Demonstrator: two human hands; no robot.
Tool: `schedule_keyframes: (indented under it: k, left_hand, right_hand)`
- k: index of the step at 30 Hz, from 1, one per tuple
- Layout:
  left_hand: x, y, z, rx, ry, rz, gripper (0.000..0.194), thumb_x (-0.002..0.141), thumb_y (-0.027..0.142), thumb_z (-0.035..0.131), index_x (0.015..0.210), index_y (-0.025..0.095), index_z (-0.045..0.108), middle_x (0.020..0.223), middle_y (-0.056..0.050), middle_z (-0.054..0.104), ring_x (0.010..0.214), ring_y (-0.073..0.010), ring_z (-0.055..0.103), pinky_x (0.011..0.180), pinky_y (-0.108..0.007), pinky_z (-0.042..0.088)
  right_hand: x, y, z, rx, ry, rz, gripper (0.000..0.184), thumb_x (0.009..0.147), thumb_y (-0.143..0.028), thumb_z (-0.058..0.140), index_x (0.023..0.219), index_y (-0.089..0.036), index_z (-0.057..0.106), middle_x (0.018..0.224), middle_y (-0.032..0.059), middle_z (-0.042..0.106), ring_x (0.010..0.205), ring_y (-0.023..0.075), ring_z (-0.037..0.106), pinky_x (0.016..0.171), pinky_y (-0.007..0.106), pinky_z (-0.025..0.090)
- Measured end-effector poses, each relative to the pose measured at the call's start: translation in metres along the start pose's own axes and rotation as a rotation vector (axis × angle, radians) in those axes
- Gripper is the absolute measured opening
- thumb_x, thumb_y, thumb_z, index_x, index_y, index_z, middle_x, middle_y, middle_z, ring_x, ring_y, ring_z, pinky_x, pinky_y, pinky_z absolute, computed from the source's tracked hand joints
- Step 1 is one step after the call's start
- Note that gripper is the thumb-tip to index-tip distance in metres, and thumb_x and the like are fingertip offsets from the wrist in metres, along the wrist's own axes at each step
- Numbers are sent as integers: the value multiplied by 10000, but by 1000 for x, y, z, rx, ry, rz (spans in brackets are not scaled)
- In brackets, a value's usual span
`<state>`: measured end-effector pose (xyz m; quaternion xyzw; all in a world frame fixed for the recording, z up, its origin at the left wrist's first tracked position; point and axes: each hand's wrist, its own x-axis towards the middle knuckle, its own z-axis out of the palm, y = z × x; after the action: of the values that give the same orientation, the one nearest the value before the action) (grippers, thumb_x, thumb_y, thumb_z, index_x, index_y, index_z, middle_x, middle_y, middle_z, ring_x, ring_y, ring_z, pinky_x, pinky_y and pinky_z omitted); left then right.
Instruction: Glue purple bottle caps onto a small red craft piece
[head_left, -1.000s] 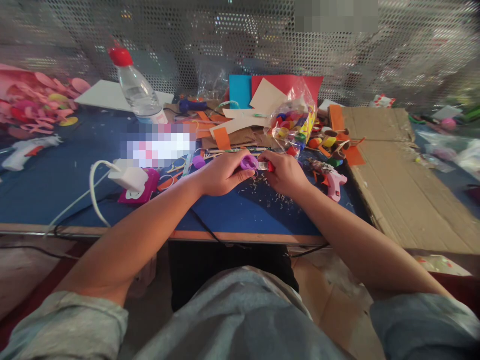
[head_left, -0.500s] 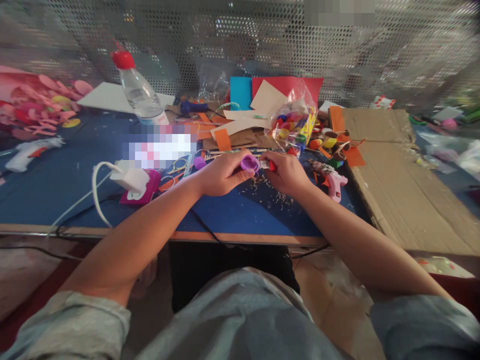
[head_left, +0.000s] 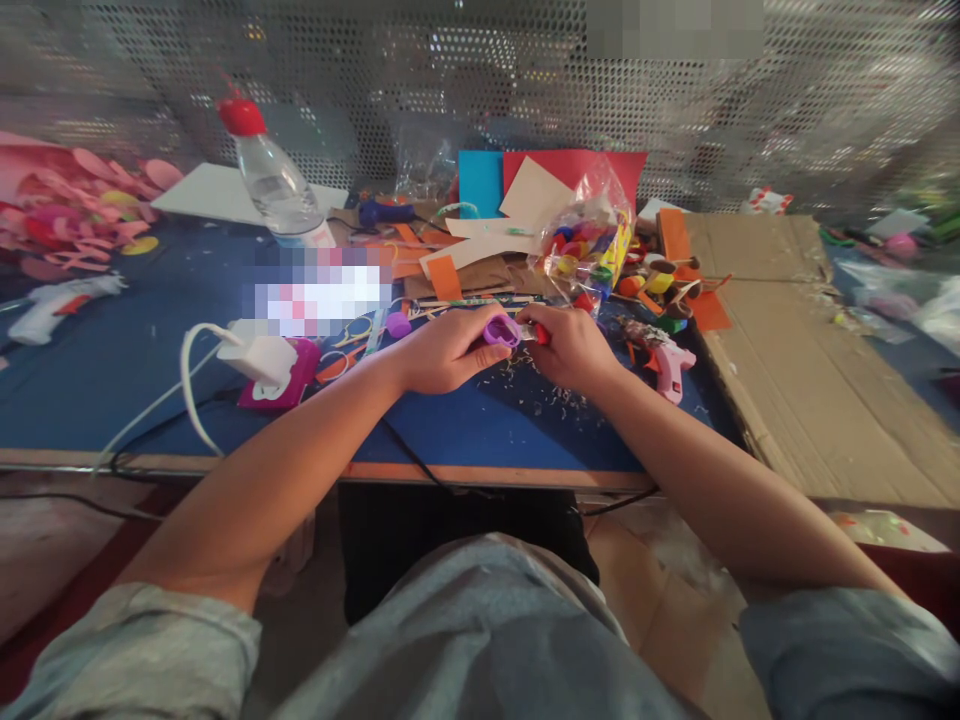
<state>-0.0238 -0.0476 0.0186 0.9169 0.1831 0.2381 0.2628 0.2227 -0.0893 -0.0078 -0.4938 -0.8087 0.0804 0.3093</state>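
My left hand (head_left: 450, 350) is closed on a small purple plastic cap (head_left: 501, 332), its hollow side turned up towards me. In my right hand (head_left: 576, 345) is a red utility knife (head_left: 538, 334); most of its handle is hidden by the fingers. The short metal blade points left and meets, or nearly meets, the cap's right rim. Small pale shavings (head_left: 555, 395) lie scattered on the blue table (head_left: 465, 430) below both hands. Another purple piece (head_left: 398, 324) rests just beyond my left wrist, near a pair of scissors (head_left: 334, 367).
A pink glue gun (head_left: 673, 370) lies right of my right hand, beside a large cardboard sheet (head_left: 817, 360). Behind my hands sits a clear bag of colourful caps (head_left: 585, 250). On the left are a plastic bottle (head_left: 277, 185), a white plug (head_left: 262, 358) with cables, and another glue gun (head_left: 64, 305).
The purple cap has tilted slightly in my left hand, and its hollow side shows a little more. The knife blade stays close to its rim.
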Motion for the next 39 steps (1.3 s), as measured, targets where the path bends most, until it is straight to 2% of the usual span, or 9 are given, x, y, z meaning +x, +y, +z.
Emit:
schedule_keyframes:
  k: [4, 7, 12, 17, 22, 28, 31, 34, 39]
  left_hand:
    - [0, -2, -1, -17, 159, -28, 483, 1090, 682, 465, 1150, 220, 594, 955, -87, 729, 837, -212, 664, 772, -359, 518]
    - [1, -5, -2, 32, 278, -56, 411, 1090, 616, 501, 1183, 225, 591, 987, -93, 735, 859, -221, 661, 790, -382, 535]
    - [4, -10, 0, 111, 324, -80, 364, 1066, 450, 586, 1305, 178, 628, 1141, -122, 772, 961, -224, 708, 857, -367, 563]
    - [5, -12, 3, 147, 321, -158, 488, 1067, 402, 590, 1485, 149, 596, 1116, -117, 794, 902, -217, 720, 845, -357, 568]
    - [6, -17, 3, 174, 313, -207, 499, 1040, 316, 608, 1511, 152, 596, 1108, -115, 799, 880, -222, 728, 856, -365, 577]
    - [6, -18, 0, 169, 286, -168, 542, 1020, 243, 617, 1556, 173, 574, 1110, -104, 804, 1047, -254, 762, 977, -389, 595]
    - [6, -15, -1, 159, 216, -117, 591, 1006, 194, 605, 1593, 166, 550, 1226, -127, 802, 1109, -249, 765, 1047, -408, 592]
    - [7, -11, 2, 103, 116, -85, 537, 1006, 170, 595, 1542, 200, 616, 1370, -148, 776, 1121, -242, 777, 1076, -426, 598]
    - [9, -10, 6, 82, 77, -30, 398, 1012, 177, 594, 1383, 231, 730, 1386, -129, 776, 1400, -284, 692, 1190, -469, 553]
  right_hand:
    - [1, 5, 2, -12, 33, 86, 221, 851, -240, 660, 1046, -198, 757, 779, 58, 733, 678, 208, 599, 676, 355, 429]
    - [2, 8, 3, -20, 73, 149, 199, 894, -298, 670, 1043, -203, 762, 766, 63, 723, 673, 214, 600, 669, 370, 439]
    - [2, 0, -1, -9, 196, 162, 324, 897, -295, 649, 1184, -182, 747, 875, 94, 753, 751, 242, 643, 744, 407, 503]
    - [-1, -15, -12, 24, 150, 83, 456, 898, -242, 584, 1348, -208, 647, 1082, 108, 776, 909, 273, 695, 856, 432, 544]
    - [-2, -18, -10, 36, 104, 27, 398, 993, -284, 543, 1371, -199, 635, 1224, 160, 774, 1084, 313, 725, 951, 472, 562]
    - [-1, -17, -1, 36, 144, 49, 362, 998, -365, 631, 1325, -214, 676, 1082, 120, 800, 972, 289, 739, 870, 445, 567]
    - [-1, -17, 0, 54, 161, 57, 335, 998, -379, 652, 1288, -215, 687, 1013, 96, 798, 881, 254, 726, 818, 413, 557]
    - [0, -15, 2, 79, 178, 50, 300, 1003, -390, 668, 1249, -221, 703, 1061, 105, 802, 903, 251, 727, 833, 409, 554]
    - [3, -12, 6, 114, 181, 49, 105, 946, -322, 695, 952, -219, 711, 890, 72, 759, 796, 228, 665, 775, 387, 517]
